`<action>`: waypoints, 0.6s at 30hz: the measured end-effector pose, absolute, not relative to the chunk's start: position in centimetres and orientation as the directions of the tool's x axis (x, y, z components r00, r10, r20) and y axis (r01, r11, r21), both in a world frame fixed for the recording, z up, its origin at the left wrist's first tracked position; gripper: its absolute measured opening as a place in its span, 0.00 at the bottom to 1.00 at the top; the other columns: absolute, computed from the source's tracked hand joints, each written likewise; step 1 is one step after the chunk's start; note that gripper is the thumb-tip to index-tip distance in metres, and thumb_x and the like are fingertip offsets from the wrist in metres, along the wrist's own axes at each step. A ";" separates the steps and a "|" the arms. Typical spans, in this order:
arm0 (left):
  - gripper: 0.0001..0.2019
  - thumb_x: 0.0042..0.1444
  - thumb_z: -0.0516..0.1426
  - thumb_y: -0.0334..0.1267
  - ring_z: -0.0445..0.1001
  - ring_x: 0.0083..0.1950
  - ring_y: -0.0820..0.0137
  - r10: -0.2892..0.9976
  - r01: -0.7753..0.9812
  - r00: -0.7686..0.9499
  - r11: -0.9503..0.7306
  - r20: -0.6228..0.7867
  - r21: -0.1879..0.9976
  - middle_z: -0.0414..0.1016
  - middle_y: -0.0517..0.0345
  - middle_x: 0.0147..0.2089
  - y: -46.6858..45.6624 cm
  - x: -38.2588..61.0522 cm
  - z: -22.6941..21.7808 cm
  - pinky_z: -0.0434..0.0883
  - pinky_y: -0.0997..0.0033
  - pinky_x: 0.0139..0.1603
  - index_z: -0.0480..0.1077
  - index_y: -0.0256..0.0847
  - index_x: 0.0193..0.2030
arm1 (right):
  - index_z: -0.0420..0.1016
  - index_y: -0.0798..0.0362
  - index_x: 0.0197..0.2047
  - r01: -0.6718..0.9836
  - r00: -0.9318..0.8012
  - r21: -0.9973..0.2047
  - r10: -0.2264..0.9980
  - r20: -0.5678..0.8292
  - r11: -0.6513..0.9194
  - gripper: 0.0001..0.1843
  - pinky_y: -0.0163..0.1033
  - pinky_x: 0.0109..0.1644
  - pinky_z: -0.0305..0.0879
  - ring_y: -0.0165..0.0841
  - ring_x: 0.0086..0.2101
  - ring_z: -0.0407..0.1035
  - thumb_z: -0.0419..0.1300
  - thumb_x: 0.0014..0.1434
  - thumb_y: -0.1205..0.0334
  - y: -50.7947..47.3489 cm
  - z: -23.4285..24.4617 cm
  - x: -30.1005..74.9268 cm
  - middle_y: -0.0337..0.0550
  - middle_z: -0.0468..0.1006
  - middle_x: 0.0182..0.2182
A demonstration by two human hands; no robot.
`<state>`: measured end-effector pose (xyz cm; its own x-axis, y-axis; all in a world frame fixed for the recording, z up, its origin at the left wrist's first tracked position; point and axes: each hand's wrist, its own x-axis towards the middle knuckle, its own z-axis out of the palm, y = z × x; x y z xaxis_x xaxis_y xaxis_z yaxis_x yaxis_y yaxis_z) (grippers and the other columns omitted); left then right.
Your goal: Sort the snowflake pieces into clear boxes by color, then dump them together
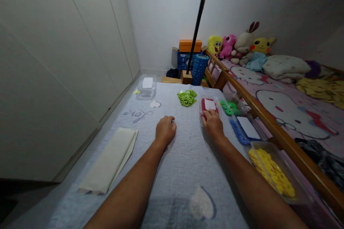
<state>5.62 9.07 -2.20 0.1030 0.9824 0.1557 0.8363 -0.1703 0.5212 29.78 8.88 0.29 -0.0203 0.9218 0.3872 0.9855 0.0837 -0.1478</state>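
Green pile (187, 98) near red box (210, 103), folded cloth (110, 159)

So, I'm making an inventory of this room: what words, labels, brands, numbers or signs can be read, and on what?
"Love", apparently, in script on the tablecloth.
Blue box at the back: print too small and blurred to read.
White labels on the clear container, the container of red pieces and the container of blue pieces: no writing discernible.
No readable brands or numbers.
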 end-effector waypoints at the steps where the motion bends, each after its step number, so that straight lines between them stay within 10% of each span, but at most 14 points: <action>1: 0.14 0.64 0.55 0.35 0.75 0.54 0.60 0.980 0.837 0.110 -0.180 0.163 0.516 0.78 0.47 0.50 9.1 5.6 -2.4 0.69 0.62 0.58 0.76 0.40 0.54 | 0.79 0.53 0.51 0.986 -0.014 -0.147 0.920 0.392 0.078 0.14 0.45 0.56 0.65 0.44 0.50 0.67 0.56 0.67 0.64 9.3 0.1 30.0 0.54 0.74 0.50; 18: 0.13 0.64 0.54 0.35 0.76 0.51 0.61 0.973 0.821 0.146 -0.220 0.179 0.527 0.79 0.48 0.48 9.8 4.9 -2.8 0.70 0.63 0.56 0.76 0.41 0.51 | 0.81 0.53 0.52 0.986 0.155 -0.111 0.908 0.389 -0.121 0.16 0.45 0.51 0.64 0.44 0.48 0.67 0.53 0.70 0.63 19.9 1.2 32.7 0.55 0.76 0.49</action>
